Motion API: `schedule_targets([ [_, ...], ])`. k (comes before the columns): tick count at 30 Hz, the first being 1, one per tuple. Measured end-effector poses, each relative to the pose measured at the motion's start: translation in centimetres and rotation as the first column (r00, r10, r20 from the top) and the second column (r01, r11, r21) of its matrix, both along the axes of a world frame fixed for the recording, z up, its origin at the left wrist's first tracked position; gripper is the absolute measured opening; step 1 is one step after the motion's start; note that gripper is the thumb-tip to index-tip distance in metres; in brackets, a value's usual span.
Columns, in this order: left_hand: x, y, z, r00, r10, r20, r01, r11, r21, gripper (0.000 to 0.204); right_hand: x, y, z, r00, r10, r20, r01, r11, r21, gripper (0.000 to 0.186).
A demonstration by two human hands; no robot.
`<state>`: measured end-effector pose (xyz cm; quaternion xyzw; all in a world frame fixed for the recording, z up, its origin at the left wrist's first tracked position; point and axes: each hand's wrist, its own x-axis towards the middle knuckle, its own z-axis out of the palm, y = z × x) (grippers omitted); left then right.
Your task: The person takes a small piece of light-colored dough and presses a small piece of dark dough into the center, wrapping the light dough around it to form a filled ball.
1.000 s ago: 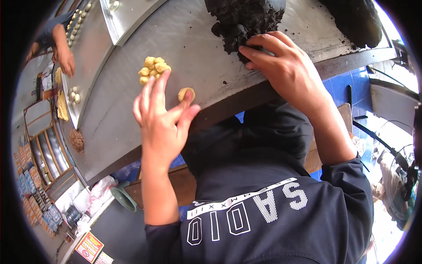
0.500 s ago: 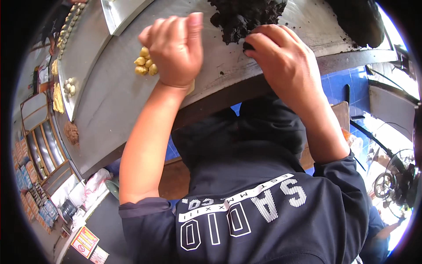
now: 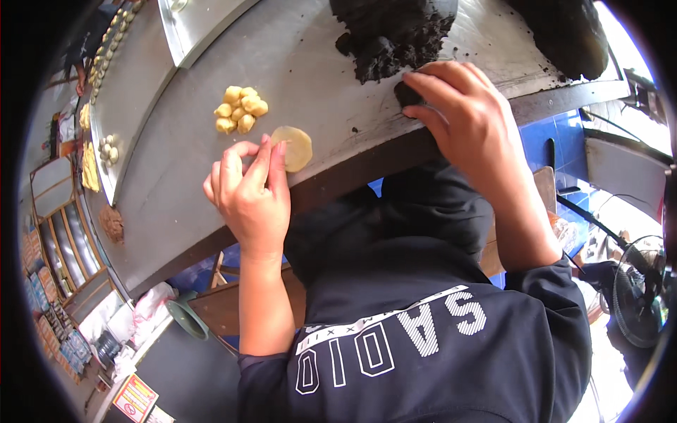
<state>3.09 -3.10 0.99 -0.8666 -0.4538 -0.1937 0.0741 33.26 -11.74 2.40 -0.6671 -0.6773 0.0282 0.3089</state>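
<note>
Leftmost, a metal tray point(image 3: 142, 106) holds small pale balls point(image 3: 108, 151), with a brown lump point(image 3: 111, 224) nearby. Further right, a cluster of yellow balls point(image 3: 241, 109) sits on the table point(image 3: 176, 148). Just beside it is the left hand point(image 3: 248, 192), thumb and forefinger drawn close together at the left side of a thin dough disc point(image 3: 297, 149); whether they pinch its rim or merely touch it cannot be told. The disc is near the table's front edge, so a careless pull could tear it or drag it off. Next, below a crumbly dark mass point(image 3: 395, 32), the right hand point(image 3: 467, 116) pinches a dark piece point(image 3: 406, 96) between thumb and fingers; squeezed too hard, it might crumble. A larger dark lump point(image 3: 568, 35) lies far right.
</note>
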Motion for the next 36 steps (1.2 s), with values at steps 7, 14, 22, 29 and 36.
schedule_targets([
  [7, 0.3, -0.6, -0.9, 0.764, 0.070, 0.642, 0.308, 0.833, -0.459, 0.013, -2.8, 2.0, 0.1, 0.943, 0.324, -0.080, -0.325, 0.946, 0.011, 0.027],
  [14, 3.9, -1.2, 0.7, 0.310, 0.519, 0.797, 0.468, 0.646, -0.603, 0.044, -4.7, 1.8, 0.7, 0.922, 0.270, -0.277, -0.266, 0.963, 0.052, 0.035],
  [22, 2.4, 1.3, -0.4, 0.621, 0.146, 0.770, 0.535, 0.639, -0.553, 0.043, -5.8, 3.6, 0.5, 0.821, 0.360, -0.443, -0.246, 0.923, 0.295, 0.028],
  [29, 4.5, 3.0, -0.8, 0.812, -0.221, 0.541, 0.419, 0.865, -0.275, 0.029, -7.1, 2.4, -0.4, 0.877, 0.430, -0.215, -0.383, 0.895, 0.229, 0.023],
  [36, 3.6, 3.1, 0.1, 0.722, -0.295, 0.626, 0.628, 0.660, -0.413, 0.072, -5.3, 3.6, 0.7, 0.801, 0.442, -0.404, -0.383, 0.897, 0.223, 0.038],
])
